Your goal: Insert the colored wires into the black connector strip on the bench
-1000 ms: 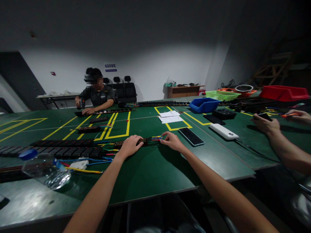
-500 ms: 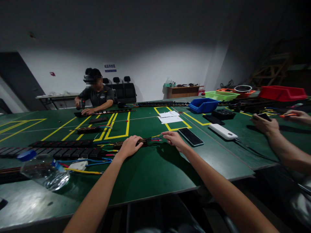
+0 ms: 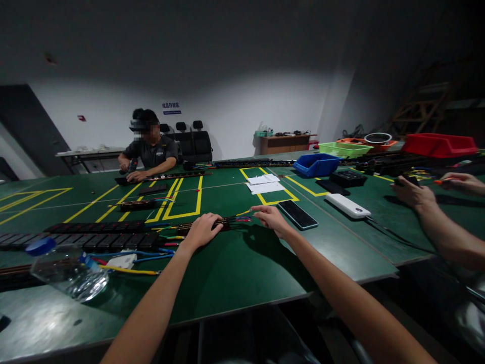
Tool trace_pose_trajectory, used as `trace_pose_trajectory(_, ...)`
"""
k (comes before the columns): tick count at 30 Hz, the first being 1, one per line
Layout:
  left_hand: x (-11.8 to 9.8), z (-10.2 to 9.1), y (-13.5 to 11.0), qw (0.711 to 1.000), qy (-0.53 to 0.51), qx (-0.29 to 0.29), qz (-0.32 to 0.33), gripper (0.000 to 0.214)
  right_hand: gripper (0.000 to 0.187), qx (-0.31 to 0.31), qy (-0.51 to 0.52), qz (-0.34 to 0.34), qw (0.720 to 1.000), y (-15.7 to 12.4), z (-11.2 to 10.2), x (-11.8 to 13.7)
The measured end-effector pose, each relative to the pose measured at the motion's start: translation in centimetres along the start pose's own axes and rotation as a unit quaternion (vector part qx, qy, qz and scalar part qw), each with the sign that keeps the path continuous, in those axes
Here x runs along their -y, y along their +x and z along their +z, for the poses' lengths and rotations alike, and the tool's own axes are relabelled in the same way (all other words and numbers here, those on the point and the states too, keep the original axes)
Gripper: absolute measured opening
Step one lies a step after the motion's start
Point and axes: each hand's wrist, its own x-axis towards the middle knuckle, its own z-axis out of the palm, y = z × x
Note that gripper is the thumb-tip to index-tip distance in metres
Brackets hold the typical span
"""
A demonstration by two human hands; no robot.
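My left hand (image 3: 204, 230) lies over a short black rail with copper-coloured strips (image 3: 185, 226), its fingers curled over the top and covering the middle. Out of the rail's right end fan several coloured wires (image 3: 242, 219), red, blue and green among them. A yellow wire (image 3: 244, 212) with a small metal tip stretches toward my right hand (image 3: 270, 218). There, thumb and index finger are pinched together at that tip; the exact contact is too small to see clearly. Just right of this hand lies a dark-screened phone (image 3: 297, 214).
Left are black socket modules (image 3: 113, 240), a water bottle (image 3: 70, 270) and thick cables (image 3: 132, 269). Papers (image 3: 265, 184), a white power bank (image 3: 347, 206) and a blue bin (image 3: 317, 165) lie beyond. A person (image 3: 151, 146) holds a drill opposite; a co-worker's hands (image 3: 415, 194) are at right.
Both my hands stay nearly where they were, with the yellow wire still at my right fingertips. The person opposite has tilted the drill slightly. The view has shifted a little.
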Motion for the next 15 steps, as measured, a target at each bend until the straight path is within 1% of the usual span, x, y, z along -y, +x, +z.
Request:
trace_pose_trajectory(4, -0.19, -0.16, 0.01, 1.000, 0.001, 0.007, -0.006, 0.033, 0.047, 0.000, 0.005, -0.007, 1.000, -0.01, -0.04, -0.01)
trace_pose_trajectory(7, -0.22, -0.22, 0.01, 1.000, 0.004, 0.007, -0.002, 0.033, 0.044, -0.006, -0.032, 0.019, 0.999, -0.12, 0.05, 0.03)
trace_pose_trajectory(10, -0.16, -0.17, -0.01, 1.000, 0.007, 0.002, 0.004, 0.032, 0.037, 0.005, -0.071, 0.039, 0.997, -0.17, 0.22, -0.04)
trace_pose_trajectory(12, -0.12, -0.13, -0.01, 1.000, 0.007, -0.001, 0.003, 0.032, 0.032, 0.006, -0.084, 0.029, 0.996, -0.16, 0.32, -0.07)
trace_pose_trajectory(15, -0.13, -0.12, -0.01, 1.000, 0.009, -0.001, 0.003, 0.032, 0.034, -0.016, -0.073, -0.004, 0.997, -0.18, 0.38, 0.09)
